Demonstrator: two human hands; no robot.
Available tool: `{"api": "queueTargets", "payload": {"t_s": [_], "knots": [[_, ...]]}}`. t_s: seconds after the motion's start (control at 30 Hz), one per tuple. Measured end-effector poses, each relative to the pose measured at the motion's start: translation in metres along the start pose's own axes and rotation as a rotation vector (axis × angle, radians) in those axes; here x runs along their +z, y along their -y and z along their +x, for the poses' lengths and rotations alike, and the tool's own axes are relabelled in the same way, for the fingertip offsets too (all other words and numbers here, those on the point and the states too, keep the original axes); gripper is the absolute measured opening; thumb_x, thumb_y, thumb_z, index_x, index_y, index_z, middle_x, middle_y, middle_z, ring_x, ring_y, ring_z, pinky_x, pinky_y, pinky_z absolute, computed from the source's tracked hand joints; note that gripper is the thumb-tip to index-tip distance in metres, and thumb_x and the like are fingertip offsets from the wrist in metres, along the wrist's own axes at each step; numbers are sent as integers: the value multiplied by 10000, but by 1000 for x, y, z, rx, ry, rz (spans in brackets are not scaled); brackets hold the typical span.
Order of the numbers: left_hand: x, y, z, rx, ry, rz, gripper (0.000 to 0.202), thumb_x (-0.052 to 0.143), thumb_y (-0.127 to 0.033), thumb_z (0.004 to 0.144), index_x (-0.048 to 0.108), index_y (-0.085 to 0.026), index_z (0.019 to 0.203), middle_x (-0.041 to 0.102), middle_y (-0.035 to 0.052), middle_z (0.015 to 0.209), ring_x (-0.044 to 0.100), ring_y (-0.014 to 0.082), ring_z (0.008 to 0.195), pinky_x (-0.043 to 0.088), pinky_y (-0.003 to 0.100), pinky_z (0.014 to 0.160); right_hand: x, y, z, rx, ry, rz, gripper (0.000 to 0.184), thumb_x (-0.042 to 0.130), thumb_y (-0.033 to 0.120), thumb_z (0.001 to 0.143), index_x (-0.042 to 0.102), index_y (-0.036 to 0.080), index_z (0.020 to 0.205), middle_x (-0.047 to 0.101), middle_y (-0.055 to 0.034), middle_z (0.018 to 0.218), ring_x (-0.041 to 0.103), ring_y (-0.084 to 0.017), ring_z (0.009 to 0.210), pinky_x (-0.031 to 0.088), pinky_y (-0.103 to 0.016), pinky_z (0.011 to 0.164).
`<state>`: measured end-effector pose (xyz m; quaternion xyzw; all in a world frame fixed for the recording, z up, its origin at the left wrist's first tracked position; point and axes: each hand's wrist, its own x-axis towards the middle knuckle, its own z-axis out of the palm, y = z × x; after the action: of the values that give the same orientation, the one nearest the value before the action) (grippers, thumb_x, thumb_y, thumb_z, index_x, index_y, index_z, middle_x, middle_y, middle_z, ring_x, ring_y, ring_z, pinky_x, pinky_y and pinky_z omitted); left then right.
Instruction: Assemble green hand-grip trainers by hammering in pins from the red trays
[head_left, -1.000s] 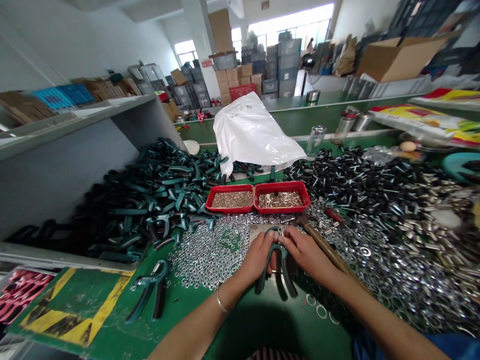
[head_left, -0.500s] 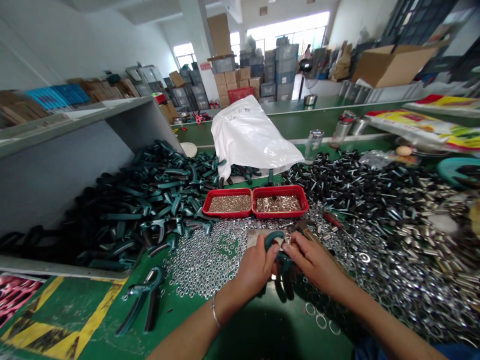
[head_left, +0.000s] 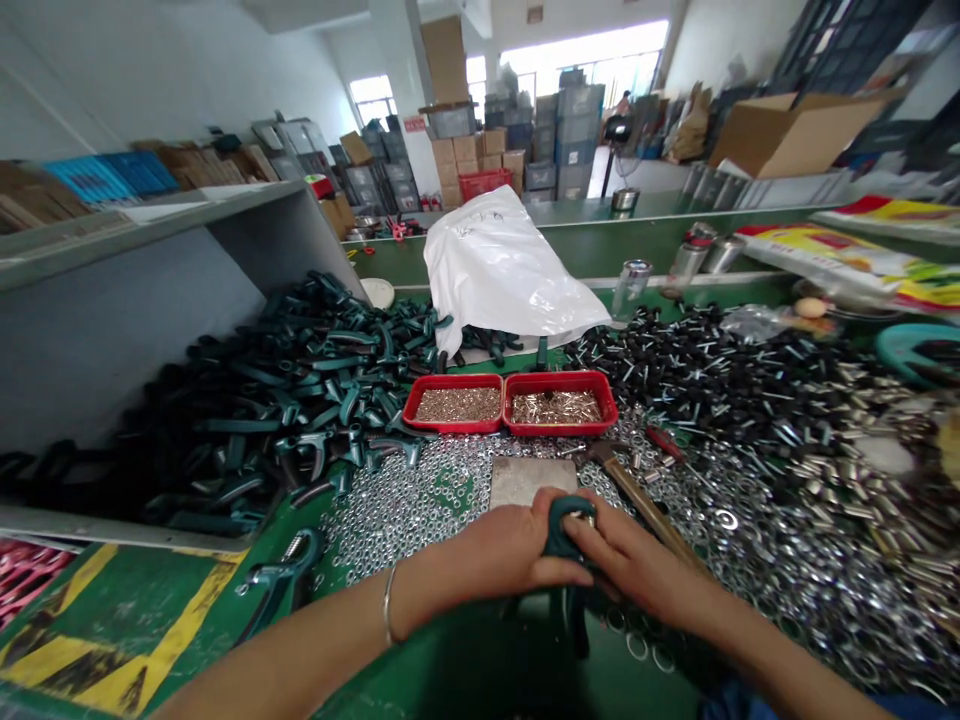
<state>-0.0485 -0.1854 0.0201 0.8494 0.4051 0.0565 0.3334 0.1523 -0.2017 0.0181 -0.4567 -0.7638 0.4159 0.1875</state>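
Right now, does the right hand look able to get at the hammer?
Probably yes, but not freely: the hammer lies close beside the right hand, and nothing seems to cover its upper handle. However, that hand is holding the dark green tool.

Handgrip [head_left: 559,542] before metal plate [head_left: 529,482]; trays [head_left: 561,430] behind; hammer [head_left: 645,502] right

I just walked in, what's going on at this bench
A person has a teal hand grip in both bare hands: the left hand and right hand partly cover it. Just beyond lies a metal plate, with a hammer to its right. Another similar grip lies off to the left, and two red trays hold small metal parts.
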Motion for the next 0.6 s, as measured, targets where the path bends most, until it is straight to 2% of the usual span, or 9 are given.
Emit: {"api": "queueTargets", "payload": {"t_s": [0.1, 0.17, 0.23, 0.33, 0.43, 0.5, 0.6], "knots": [[-4, 25, 27, -30, 8, 115, 755, 587, -664, 812, 439, -167, 1361, 681, 153, 1119, 676, 309, 993, 527, 368, 778, -15, -28, 40, -15, -82, -221, 285, 499, 373, 959, 611, 164, 1116, 699, -105, 1002, 633, -234, 919, 497, -362, 835], [-11, 37, 41, -73, 26, 304, 582, 556, -614, 860, 563, -155, 1217, 702, 153, 1054, 682, 312, 953, 528, 380, 772, -35, -46, 67, -69, -215, -429, 228, 535, 332, 947, 664, 176, 1053, 707, -101, 1013, 605, -248, 954, 472, -375, 867], [-24, 42, 53, -88, 29, 482, 460, 514, -559, 906, 638, -143, 1058, 716, 149, 947, 693, 306, 876, 527, 377, 736, -57, -58, 92, -80, -299, -639, 246, 492, 300, 968, 710, 184, 963, 712, -103, 995, 573, -256, 986, 441, -391, 913], [-49, 44, 80, -81, -64, 626, 336, 487, -422, 953, 664, -145, 1023, 717, 140, 943, 691, 271, 886, 520, 347, 756, -77, -66, 126, -24, -255, -824, 283, 497, 291, 959, 744, 174, 888, 712, -129, 987, 539, -270, 1043, 425, -374, 935], [-70, 53, 119, -113, -127, 687, 215, 523, -210, 923, 686, -109, 1020, 708, 185, 1029, 667, 269, 986, 491, 358, 854, -78, -69, 157, 6, -162, -832, 184, 611, 278, 885, 757, 181, 831, 725, -117, 973, 561, -258, 1030, 447, -326, 889], [-75, 63, 143, -127, -110, 684, 158, 578, -135, 865, 714, -85, 929, 712, 210, 1011, 659, 288, 1007, 463, 381, 898, -73, -72, 172, 40, -131, -824, 133, 649, 253, 843, 760, 180, 840, 732, -110, 958, 593, -249, 987, 465, -304, 823], [-71, 79, 165, -130, -84, 641, 81, 644, -108, 806, 724, -96, 804, 731, 191, 909, 672, 292, 965, 432, 386, 922, -68, -78, 182, 89, -123, -802, 133, 633, 223, 831, 751, 161, 830, 732, -122, 938, 627, -242, 930, 468, -288, 752]]}}
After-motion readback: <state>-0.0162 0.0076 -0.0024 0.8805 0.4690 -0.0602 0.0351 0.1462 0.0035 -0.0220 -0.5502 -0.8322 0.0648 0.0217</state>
